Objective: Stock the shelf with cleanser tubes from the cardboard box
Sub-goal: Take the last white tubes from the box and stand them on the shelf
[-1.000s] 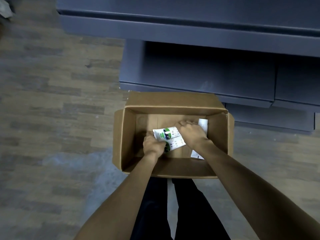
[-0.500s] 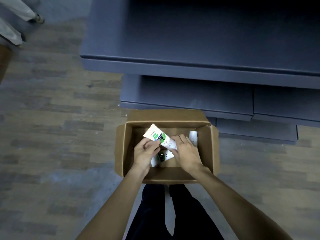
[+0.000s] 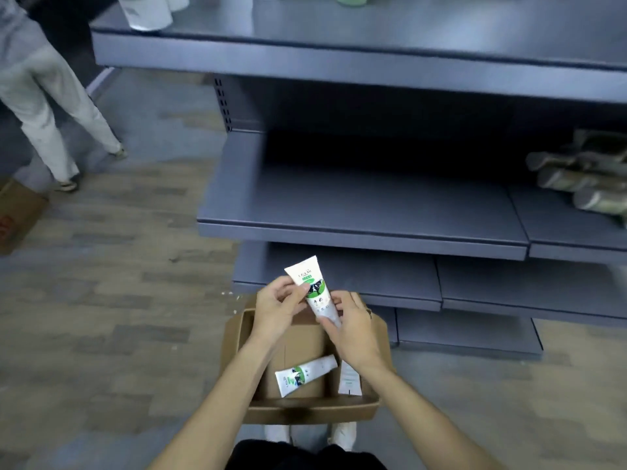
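Note:
A white cleanser tube (image 3: 311, 286) with a green and black label is held upright above the open cardboard box (image 3: 237, 337). My left hand (image 3: 276, 308) pinches its left side near the label, and my right hand (image 3: 353, 329) grips its lower end. On the box floor lie a second tube (image 3: 305, 374) with a green label and a white tube (image 3: 349, 378) beside the right wall. The grey shelf (image 3: 356, 212) stands straight ahead, its middle board bare at the left.
Several dark green packs (image 3: 576, 178) lie on the right of the middle shelf. White containers (image 3: 146, 10) stand on the top shelf. A person in pale trousers (image 3: 44, 106) stands at the far left near another cardboard box (image 3: 17, 215). Wood-pattern floor surrounds the box.
Both hands have lifted one tube out of the box and brought it upright above it. The view has tilted up, showing more of the shelf.

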A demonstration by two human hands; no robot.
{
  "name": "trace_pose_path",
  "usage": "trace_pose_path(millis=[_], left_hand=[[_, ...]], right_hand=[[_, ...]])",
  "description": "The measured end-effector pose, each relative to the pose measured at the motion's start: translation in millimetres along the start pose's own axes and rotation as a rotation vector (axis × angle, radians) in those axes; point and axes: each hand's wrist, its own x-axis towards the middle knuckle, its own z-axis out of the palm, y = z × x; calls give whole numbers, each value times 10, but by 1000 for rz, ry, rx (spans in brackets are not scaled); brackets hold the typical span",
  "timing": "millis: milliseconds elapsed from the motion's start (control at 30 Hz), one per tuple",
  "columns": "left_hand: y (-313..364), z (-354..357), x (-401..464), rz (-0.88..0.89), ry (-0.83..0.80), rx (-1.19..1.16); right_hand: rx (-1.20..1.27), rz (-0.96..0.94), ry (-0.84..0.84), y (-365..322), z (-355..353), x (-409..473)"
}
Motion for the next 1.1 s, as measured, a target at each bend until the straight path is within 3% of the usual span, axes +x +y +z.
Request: trace_pose_path(millis=[267, 433, 833, 1100], left_hand=[[858, 241, 1, 232, -155, 199], [1471, 470, -66, 408, -191, 316], [2990, 1374, -591, 903, -23, 261], [3562, 1794, -362, 975, 22, 248]], right_hand=[[330, -76, 93, -340, -622, 51], [373, -169, 157, -684, -1139, 109], [432, -473, 363, -1551, -2690, 256], [374, -544, 423, -1736, -3289, 685]])
